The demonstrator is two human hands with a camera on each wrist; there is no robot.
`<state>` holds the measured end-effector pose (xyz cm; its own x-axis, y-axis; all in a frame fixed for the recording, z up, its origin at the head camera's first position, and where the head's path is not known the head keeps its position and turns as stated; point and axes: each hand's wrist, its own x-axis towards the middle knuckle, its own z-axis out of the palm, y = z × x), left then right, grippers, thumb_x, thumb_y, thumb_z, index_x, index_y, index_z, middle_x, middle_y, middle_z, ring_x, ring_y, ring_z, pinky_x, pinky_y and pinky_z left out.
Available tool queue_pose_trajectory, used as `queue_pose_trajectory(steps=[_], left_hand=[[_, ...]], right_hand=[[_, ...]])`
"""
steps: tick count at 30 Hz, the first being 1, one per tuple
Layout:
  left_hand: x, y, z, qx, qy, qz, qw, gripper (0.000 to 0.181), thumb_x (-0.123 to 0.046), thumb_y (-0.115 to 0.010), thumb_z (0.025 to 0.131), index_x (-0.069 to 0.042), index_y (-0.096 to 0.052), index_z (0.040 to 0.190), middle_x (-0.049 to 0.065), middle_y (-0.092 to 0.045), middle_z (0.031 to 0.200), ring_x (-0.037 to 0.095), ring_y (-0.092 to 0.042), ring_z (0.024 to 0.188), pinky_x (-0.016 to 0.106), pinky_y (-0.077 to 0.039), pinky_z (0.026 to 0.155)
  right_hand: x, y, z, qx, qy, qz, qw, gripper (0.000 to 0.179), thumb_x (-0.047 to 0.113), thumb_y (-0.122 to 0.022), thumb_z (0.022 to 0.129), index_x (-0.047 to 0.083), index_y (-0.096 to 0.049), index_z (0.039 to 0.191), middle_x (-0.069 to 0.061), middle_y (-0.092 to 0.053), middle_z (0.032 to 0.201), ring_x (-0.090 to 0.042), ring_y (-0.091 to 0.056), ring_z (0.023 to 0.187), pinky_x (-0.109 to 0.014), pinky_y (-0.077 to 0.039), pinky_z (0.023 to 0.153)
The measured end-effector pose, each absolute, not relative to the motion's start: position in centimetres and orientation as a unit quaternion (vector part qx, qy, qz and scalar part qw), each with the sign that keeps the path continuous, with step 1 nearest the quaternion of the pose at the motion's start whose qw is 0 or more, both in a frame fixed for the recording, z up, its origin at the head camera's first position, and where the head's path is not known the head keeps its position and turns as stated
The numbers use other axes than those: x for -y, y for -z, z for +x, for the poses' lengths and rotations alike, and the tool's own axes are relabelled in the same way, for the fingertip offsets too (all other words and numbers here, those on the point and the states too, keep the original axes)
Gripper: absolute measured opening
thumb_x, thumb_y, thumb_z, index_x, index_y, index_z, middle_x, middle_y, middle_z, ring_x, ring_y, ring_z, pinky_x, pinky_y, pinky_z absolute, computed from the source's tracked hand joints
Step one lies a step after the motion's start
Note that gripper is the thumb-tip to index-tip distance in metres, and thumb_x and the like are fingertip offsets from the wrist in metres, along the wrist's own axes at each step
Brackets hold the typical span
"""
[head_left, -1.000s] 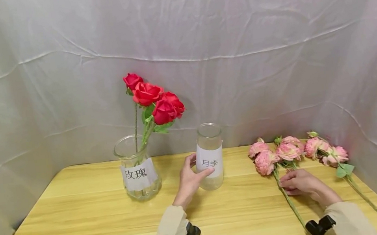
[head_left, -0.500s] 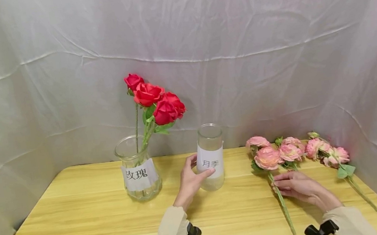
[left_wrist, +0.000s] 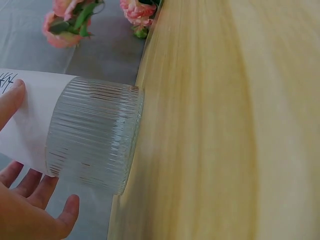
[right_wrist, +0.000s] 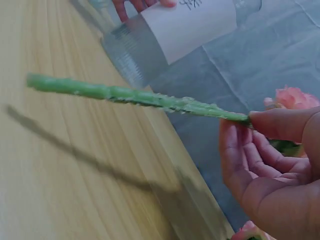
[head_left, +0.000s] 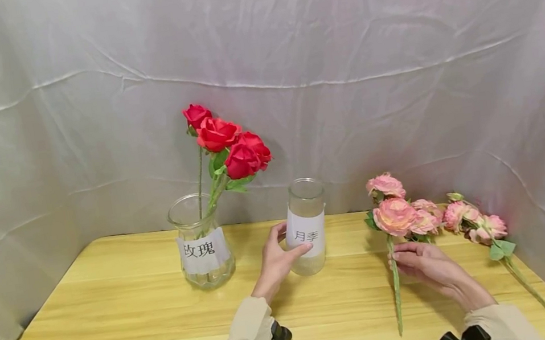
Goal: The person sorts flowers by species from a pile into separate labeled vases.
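Observation:
My right hand (head_left: 432, 269) pinches the green stem (right_wrist: 135, 96) of a pink flower (head_left: 394, 216) between thumb and fingers. The stem hangs nearly upright in the head view, and in the right wrist view its lower end is off the table, casting a shadow. On the left, my left hand (head_left: 276, 261) holds a clear glass vase (head_left: 311, 265) round its white paper label (head_left: 308, 233), thumb in front and fingers behind. Ribbed glass (left_wrist: 95, 132) shows below the label in the left wrist view. The vase stands upright with no flower in it.
A wider glass vase (head_left: 209, 279) with several red roses (head_left: 242, 159) stands further left, also labelled. Other pink flowers (head_left: 426, 217) lie behind my right hand. At the right edge lies another pink flower stem (head_left: 537, 293). A grey curtain (head_left: 342, 69) hangs behind the table.
My right hand has raised the pink flower off the table and moved slightly left. Its stem has swung from slanting to nearly upright. The left hand stays on the vase.

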<state>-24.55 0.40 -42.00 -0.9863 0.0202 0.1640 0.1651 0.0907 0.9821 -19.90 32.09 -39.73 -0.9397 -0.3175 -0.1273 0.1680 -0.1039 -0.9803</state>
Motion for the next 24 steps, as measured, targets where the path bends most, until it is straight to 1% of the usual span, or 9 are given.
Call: queue_pose_trajectory(steps=[3, 7, 10, 14, 17, 21, 24], left_hand=[[-0.4, 42.0, -24.5, 0.736, 0.672, -0.062, 0.053, 0.069, -0.017, -0.083, 0.075, -0.005, -0.048, 0.133, 0.014, -0.051, 0.133, 0.032, -0.044, 0.125, 0.049, -0.033, 0.105], [-0.3, 42.0, -24.4, 0.734, 0.674, -0.061, 0.053, 0.069, -0.017, -0.083, 0.075, -0.005, -0.048, 0.133, 0.013, -0.052, 0.133, 0.032, -0.044, 0.125, 0.049, -0.033, 0.105], [-0.2, 42.0, -24.4, 0.733, 0.675, -0.062, 0.053, 0.069, -0.018, -0.083, 0.075, -0.005, -0.048, 0.133, 0.013, -0.052, 0.133, 0.032, -0.044, 0.125, 0.049, -0.033, 0.105], [-0.3, 42.0, -24.4, 0.733, 0.675, -0.065, 0.054, 0.069, -0.018, -0.083, 0.075, -0.005, -0.048, 0.133, 0.014, -0.051, 0.133, 0.032, -0.044, 0.126, 0.050, -0.033, 0.105], [-0.3, 42.0, -24.4, 0.733, 0.675, -0.067, 0.053, 0.069, -0.019, -0.083, 0.076, -0.005, -0.048, 0.133, 0.014, -0.051, 0.133, 0.033, -0.044, 0.126, 0.050, -0.033, 0.105], [-0.3, 42.0, -24.5, 0.733, 0.675, -0.069, 0.051, 0.069, -0.019, -0.083, 0.076, -0.005, -0.048, 0.134, 0.014, -0.051, 0.133, 0.033, -0.044, 0.126, 0.050, -0.033, 0.104], [-0.3, 42.0, -24.5, 0.732, 0.676, -0.070, 0.052, 0.068, -0.018, -0.082, 0.076, -0.004, -0.048, 0.133, 0.014, -0.052, 0.133, 0.033, -0.044, 0.125, 0.050, -0.033, 0.104]], right_hand=[[-31.5, 39.4, -19.8, -0.645, 0.753, -0.046, 0.124, 0.011, -0.001, -0.050, 0.098, 0.005, -0.057, 0.104, -0.001, -0.064, 0.098, -0.010, -0.063, 0.091, -0.023, -0.051, 0.082], [-30.5, 39.0, -19.9, -0.643, 0.764, -0.013, 0.052, 0.011, -0.001, -0.051, 0.098, 0.007, -0.058, 0.101, 0.001, -0.065, 0.093, -0.009, -0.064, 0.087, -0.022, -0.052, 0.079], [-30.0, 38.5, -20.0, -0.643, 0.765, 0.011, 0.012, 0.008, 0.002, -0.053, 0.098, 0.007, -0.057, 0.102, 0.003, -0.065, 0.091, -0.007, -0.064, 0.086, -0.022, -0.052, 0.079], [-29.4, 37.9, -20.3, -0.632, 0.774, 0.030, -0.020, 0.007, 0.004, -0.054, 0.098, 0.006, -0.056, 0.104, 0.004, -0.066, 0.090, -0.006, -0.065, 0.086, -0.021, -0.052, 0.079], [-28.9, 37.5, -20.7, -0.610, 0.791, 0.024, -0.042, 0.006, 0.001, -0.055, 0.097, 0.005, -0.057, 0.100, 0.003, -0.066, 0.089, -0.007, -0.065, 0.085, -0.020, -0.052, 0.078], [-28.1, 36.6, -21.2, -0.575, 0.815, 0.013, -0.073, 0.010, -0.002, -0.055, 0.095, 0.006, -0.060, 0.092, 0.000, -0.064, 0.087, -0.008, -0.066, 0.083, -0.020, -0.052, 0.076], [-27.4, 35.7, -21.8, -0.561, 0.823, 0.026, -0.086, 0.007, 0.000, -0.058, 0.095, 0.006, -0.059, 0.092, 0.000, -0.064, 0.086, -0.008, -0.065, 0.082, -0.019, -0.052, 0.076]])
